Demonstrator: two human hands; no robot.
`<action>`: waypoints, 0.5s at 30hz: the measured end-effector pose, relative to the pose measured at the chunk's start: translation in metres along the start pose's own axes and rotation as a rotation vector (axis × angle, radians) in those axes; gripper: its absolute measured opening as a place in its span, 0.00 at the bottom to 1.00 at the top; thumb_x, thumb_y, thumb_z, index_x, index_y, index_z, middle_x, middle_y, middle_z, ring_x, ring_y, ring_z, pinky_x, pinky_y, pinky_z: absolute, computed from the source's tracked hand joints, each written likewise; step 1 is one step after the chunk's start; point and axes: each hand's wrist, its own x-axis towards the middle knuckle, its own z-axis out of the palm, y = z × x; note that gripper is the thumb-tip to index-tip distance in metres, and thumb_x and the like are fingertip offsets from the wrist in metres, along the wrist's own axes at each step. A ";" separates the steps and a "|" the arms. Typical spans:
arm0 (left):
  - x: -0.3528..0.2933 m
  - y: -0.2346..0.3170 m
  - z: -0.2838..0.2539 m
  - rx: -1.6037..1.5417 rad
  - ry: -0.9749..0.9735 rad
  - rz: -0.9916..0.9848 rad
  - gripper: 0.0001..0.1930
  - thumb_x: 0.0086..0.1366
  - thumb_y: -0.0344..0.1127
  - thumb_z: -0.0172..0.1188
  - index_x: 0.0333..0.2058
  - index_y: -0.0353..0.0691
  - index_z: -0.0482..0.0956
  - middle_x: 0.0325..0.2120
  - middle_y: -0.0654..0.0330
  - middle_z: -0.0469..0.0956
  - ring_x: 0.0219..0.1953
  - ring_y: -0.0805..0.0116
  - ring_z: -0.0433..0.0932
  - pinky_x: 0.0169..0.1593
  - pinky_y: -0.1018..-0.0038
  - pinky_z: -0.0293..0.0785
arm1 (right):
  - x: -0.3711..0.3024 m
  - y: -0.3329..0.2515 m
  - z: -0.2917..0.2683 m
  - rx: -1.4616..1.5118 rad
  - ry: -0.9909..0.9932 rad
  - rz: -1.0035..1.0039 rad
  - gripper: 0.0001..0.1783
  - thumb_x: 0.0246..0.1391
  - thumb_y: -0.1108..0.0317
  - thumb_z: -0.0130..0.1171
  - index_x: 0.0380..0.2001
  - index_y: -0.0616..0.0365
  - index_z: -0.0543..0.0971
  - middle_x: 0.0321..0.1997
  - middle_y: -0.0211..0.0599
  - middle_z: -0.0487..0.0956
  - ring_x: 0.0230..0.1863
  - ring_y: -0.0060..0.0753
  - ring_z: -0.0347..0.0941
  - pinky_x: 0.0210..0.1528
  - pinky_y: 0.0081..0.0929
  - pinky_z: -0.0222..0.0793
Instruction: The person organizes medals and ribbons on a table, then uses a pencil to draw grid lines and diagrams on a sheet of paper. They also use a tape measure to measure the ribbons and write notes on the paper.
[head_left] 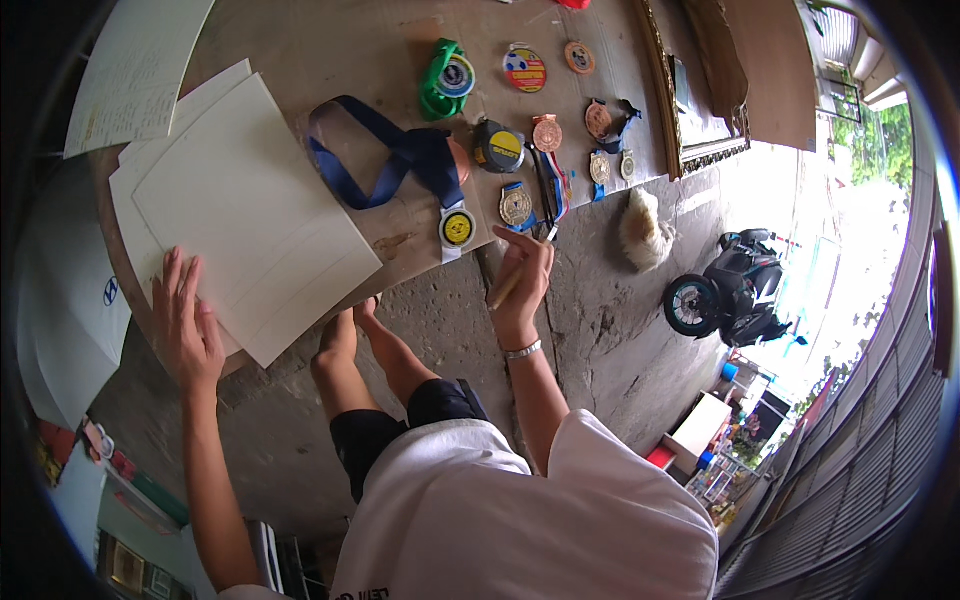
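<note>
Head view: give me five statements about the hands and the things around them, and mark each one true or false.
1. The left hand lies at the edge of the pale sheets. True.
2. The right hand is empty. False: the right hand holds a slim pen-like tool.
3. A metal-looking band circles the right wrist. True.
4. The green ribbon hangs from the left hand. False: the green ribbon lies on the brown tabletop, apart from both hands.
5. A motorcycle stands off to the right of the tabletop. True.
</note>
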 end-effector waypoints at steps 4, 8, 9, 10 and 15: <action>0.001 0.001 0.001 0.041 -0.009 0.016 0.24 0.77 0.43 0.39 0.65 0.41 0.70 0.68 0.53 0.67 0.70 0.49 0.64 0.71 0.46 0.56 | 0.010 0.011 -0.023 -0.113 -0.222 -0.087 0.16 0.58 0.79 0.59 0.49 0.55 0.80 0.37 0.32 0.82 0.36 0.35 0.70 0.44 0.34 0.64; 0.001 0.004 -0.002 0.018 0.001 0.013 0.25 0.77 0.43 0.40 0.65 0.39 0.70 0.67 0.50 0.67 0.70 0.47 0.64 0.71 0.47 0.55 | 0.033 0.044 -0.022 -0.053 0.005 -0.007 0.15 0.56 0.76 0.60 0.48 0.52 0.81 0.34 0.30 0.81 0.37 0.38 0.70 0.46 0.37 0.64; 0.002 0.005 0.001 0.008 -0.001 0.014 0.25 0.77 0.43 0.41 0.65 0.38 0.70 0.67 0.49 0.67 0.70 0.47 0.64 0.71 0.47 0.54 | 0.038 0.054 -0.023 -0.083 -0.006 -0.014 0.14 0.58 0.75 0.60 0.48 0.52 0.81 0.35 0.30 0.82 0.37 0.38 0.70 0.46 0.37 0.64; 0.003 0.005 0.004 -0.001 -0.004 0.015 0.25 0.77 0.43 0.41 0.65 0.38 0.70 0.67 0.48 0.67 0.70 0.47 0.64 0.71 0.46 0.54 | 0.040 0.062 -0.024 -0.113 -0.017 -0.021 0.13 0.60 0.74 0.59 0.48 0.51 0.80 0.36 0.30 0.82 0.38 0.39 0.71 0.46 0.37 0.63; 0.003 0.001 0.006 -0.011 0.004 0.041 0.24 0.76 0.41 0.41 0.65 0.38 0.70 0.68 0.49 0.66 0.70 0.46 0.63 0.72 0.47 0.54 | 0.043 0.072 -0.023 -0.122 -0.135 0.032 0.09 0.61 0.74 0.59 0.43 0.53 0.80 0.37 0.30 0.83 0.39 0.39 0.72 0.47 0.37 0.64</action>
